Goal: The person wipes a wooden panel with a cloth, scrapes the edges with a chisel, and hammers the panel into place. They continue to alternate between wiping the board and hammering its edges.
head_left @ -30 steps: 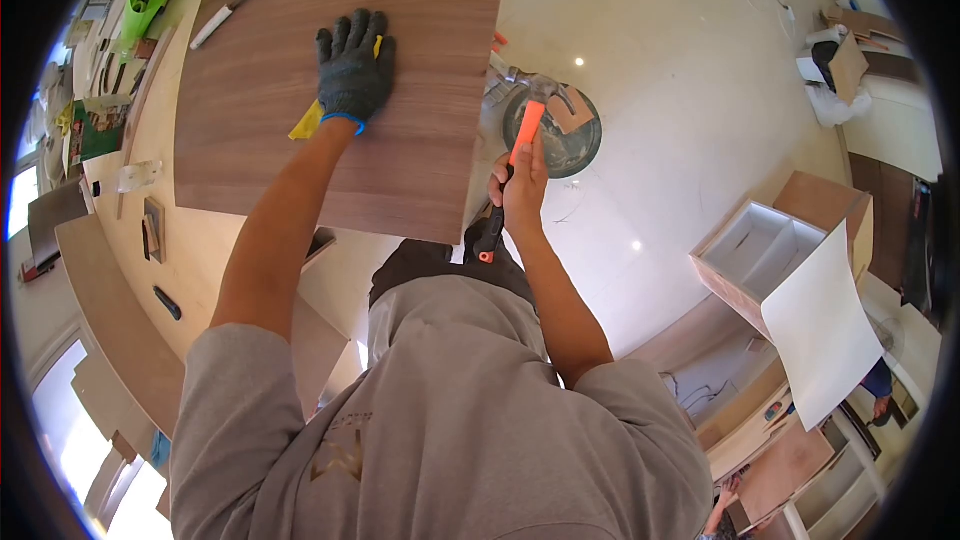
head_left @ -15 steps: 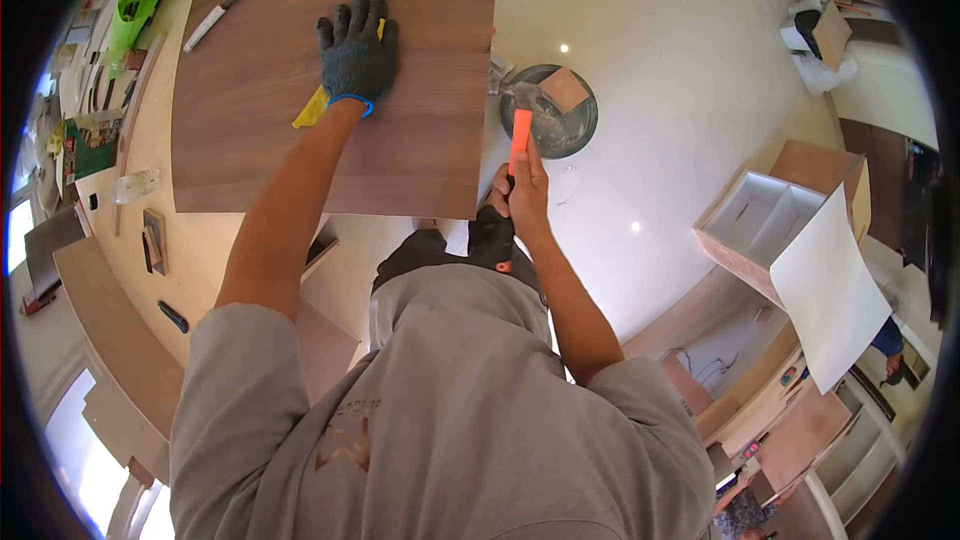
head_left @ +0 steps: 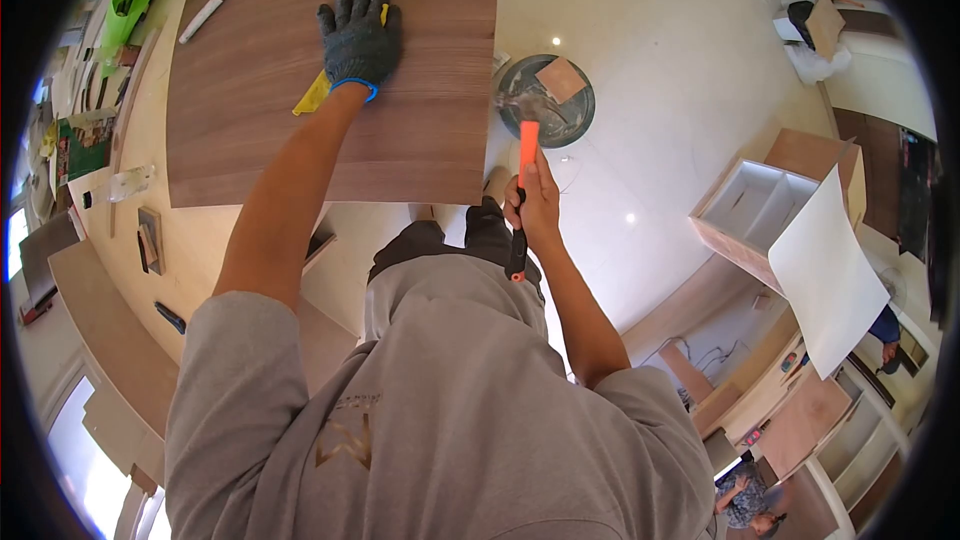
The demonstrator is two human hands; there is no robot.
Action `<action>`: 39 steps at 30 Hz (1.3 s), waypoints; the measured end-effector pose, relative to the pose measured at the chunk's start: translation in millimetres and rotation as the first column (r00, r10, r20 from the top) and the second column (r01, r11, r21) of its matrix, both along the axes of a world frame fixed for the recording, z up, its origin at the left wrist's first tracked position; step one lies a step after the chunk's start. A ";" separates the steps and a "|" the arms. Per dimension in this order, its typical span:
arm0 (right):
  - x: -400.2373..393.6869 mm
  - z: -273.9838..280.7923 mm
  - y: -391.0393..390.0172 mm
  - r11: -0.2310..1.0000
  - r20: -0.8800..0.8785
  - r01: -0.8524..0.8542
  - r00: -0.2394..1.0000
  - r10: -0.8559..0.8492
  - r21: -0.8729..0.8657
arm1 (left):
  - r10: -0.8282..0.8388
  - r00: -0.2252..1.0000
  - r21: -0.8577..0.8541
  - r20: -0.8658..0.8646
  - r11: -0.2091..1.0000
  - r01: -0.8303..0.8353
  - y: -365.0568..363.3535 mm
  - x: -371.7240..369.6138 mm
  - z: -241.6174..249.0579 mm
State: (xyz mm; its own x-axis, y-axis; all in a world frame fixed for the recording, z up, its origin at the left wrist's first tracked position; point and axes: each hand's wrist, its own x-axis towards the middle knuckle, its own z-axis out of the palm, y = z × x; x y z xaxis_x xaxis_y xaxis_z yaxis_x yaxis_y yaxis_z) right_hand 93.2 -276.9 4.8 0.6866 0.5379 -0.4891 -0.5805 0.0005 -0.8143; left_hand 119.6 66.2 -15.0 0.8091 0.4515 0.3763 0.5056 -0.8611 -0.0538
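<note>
My left hand (head_left: 360, 43), in a dark grey glove with a blue cuff, presses flat on a brown wood-grain panel (head_left: 270, 140). Its fingers are spread. A flat yellow strip (head_left: 313, 95) passes beneath the palm and shows again by the index finger; I cannot make out its kind. My bare right hand (head_left: 537, 202) is closed round the orange and black handle of a hammer (head_left: 528, 145). The hammer's head, smeared by motion, is beside the panel's right edge, over a round dark basin.
In the basin (head_left: 573, 130) rests a square brown piece (head_left: 560, 80). A white-handled tool (head_left: 203, 18) lies on the panel's far left. A compartmented box (head_left: 760, 202) and a white sheet (head_left: 828, 280) stand at right. Another person (head_left: 748, 502) is at lower right.
The hammer and my right hand have shifted slightly down and right, the handle's end now showing below the hand. My left hand stays flat on the panel.
</note>
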 end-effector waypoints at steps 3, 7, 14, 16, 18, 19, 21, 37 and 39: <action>-18.7 -3.6 -3.6 0.991 -0.050 0.113 0.993 -0.110 0.070 | 0.001 0.997 -0.055 -0.075 0.998 -0.005 -3.7 -1.3 12.8; -25.9 0.0 -14.6 0.999 0.001 0.009 1.000 -0.009 0.037 | 0.017 0.995 -0.014 -0.101 1.000 -0.019 -0.5 1.9 6.5; -34.5 -6.7 -22.4 0.995 -0.048 0.088 0.995 -0.085 0.053 | 0.005 0.999 -0.023 -0.035 1.000 -0.006 -3.7 4.6 0.9; -41.9 -7.5 -26.9 0.999 -0.057 0.035 0.998 -0.034 0.027 | -0.006 1.000 -0.041 -0.021 0.999 0.006 -5.9 -0.3 -0.2; -46.4 -6.0 -33.4 1.000 -0.060 -0.019 0.998 0.019 -0.005 | -0.019 1.000 -0.028 -0.002 0.999 0.019 -7.0 1.3 -0.7; -44.0 -2.6 -43.6 0.998 -0.060 -0.057 0.997 0.055 -0.029 | -0.034 0.999 0.038 -0.042 0.999 0.036 -8.3 1.8 -0.5; -40.9 -2.6 -61.4 0.992 -0.062 -0.109 0.992 0.106 -0.059 | -0.041 0.991 0.173 -0.124 0.983 0.062 -10.5 -1.7 0.9; 1.5 -46.3 -110.7 0.949 0.005 0.119 0.992 -0.123 -0.293 | -0.149 0.988 -0.448 0.029 0.882 0.146 -173.1 -150.5 22.5; -1.4 -41.6 -107.6 0.941 0.011 0.142 0.989 -0.146 -0.307 | 0.042 0.984 -0.334 0.174 0.942 0.019 -96.9 -202.4 -11.1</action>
State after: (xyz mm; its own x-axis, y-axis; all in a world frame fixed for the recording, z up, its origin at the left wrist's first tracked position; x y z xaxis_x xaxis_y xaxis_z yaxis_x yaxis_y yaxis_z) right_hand 91.9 -384.5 -36.8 0.7391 0.2569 -0.6227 -0.6018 -0.1635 -0.7817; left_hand -82.8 -30.7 -26.1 0.7373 0.5846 0.3386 0.4910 -0.8080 0.3258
